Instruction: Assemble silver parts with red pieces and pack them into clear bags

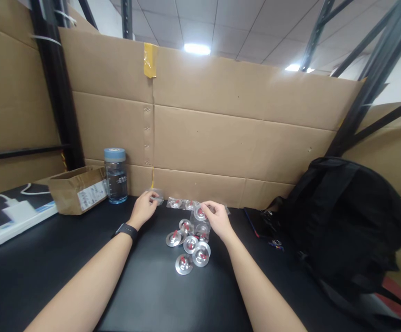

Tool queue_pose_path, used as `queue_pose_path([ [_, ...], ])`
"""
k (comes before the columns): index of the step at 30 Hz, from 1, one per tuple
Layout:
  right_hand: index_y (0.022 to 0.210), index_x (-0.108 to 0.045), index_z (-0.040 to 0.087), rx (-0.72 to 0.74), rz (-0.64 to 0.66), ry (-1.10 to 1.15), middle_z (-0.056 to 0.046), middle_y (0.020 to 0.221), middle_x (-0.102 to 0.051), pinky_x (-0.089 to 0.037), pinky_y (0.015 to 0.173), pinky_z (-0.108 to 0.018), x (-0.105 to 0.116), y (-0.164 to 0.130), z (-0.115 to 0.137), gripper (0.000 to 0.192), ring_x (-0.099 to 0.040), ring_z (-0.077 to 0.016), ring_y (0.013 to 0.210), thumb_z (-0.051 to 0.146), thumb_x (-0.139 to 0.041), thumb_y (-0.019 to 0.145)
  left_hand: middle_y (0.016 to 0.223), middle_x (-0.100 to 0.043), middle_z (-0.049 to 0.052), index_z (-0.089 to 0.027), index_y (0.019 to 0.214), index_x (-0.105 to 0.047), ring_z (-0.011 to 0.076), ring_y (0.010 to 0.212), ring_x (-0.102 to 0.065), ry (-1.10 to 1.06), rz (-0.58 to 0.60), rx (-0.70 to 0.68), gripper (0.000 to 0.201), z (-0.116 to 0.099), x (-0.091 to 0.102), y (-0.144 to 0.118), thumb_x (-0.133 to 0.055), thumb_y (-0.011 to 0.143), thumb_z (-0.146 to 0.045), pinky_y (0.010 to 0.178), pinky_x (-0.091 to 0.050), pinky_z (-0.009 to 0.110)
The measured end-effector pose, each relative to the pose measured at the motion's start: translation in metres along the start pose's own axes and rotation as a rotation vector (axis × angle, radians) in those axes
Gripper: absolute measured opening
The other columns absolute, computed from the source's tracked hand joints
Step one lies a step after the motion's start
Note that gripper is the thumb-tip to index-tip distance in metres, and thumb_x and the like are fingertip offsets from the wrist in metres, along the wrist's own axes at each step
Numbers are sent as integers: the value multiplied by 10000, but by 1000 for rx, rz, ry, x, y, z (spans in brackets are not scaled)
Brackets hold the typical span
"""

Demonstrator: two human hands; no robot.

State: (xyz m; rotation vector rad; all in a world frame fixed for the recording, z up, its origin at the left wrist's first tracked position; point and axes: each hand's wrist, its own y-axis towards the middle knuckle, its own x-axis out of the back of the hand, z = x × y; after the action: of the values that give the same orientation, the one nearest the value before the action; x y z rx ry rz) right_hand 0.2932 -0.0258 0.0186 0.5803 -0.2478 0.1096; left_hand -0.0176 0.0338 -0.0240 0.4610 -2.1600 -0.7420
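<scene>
Silver discs with red marks [190, 244] lie in a loose, partly overlapping cluster on the black surface [166, 299], between the forearms and just below the hands. The right hand [216, 218] has its thumb and fingers closed on a wrapped disc [199, 213] at the cluster's far end. The left hand [144, 208], fingers bent, is at a clear wrapper [158, 197]; whether it grips or only touches it, I cannot tell. A black band [128, 229] circles the left wrist. Between the hands, clear packets [175, 203] with discs inside lie in a row near the foot of the cardboard wall [203, 133]. Farther left stand a blue-lidded bottle [116, 180] and an open cardboard box [78, 191], then a white power strip [20, 225] with a plug. To the right, a dark flat item [257, 222] lies near a black backpack [345, 226]. Yellow tape [150, 61] crosses the wall's top edge.
</scene>
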Motion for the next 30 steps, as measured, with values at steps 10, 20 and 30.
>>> queue_pose_path([
  [10,830,-729,170,-17,2,16,-35,737,-699,-446,586,-253,2,0,6,305,-584,-154,611,447,-625,906,1001,-691,77,-182,941,-677,213,819,-672,4,2,4,250,0,0,0,-498,767,-191,820,-509,326],
  [20,907,-740,173,-53,-61,52,-30,716,-681,-440,539,-257,2,2,5,360,-571,-151,554,520,-652,874,847,-741,22,-206,818,-699,203,816,-675,-202,141,-46,205,-41,12,-2,-569,859,-360,799,-505,293],
  [30,926,-735,181,-42,-44,94,-18,685,-656,-462,555,-266,2,2,5,340,-597,-161,571,509,-657,884,925,-726,57,-196,1118,-560,183,770,-717,-962,518,139,460,-124,-16,-32,-798,757,-351,703,-572,299],
])
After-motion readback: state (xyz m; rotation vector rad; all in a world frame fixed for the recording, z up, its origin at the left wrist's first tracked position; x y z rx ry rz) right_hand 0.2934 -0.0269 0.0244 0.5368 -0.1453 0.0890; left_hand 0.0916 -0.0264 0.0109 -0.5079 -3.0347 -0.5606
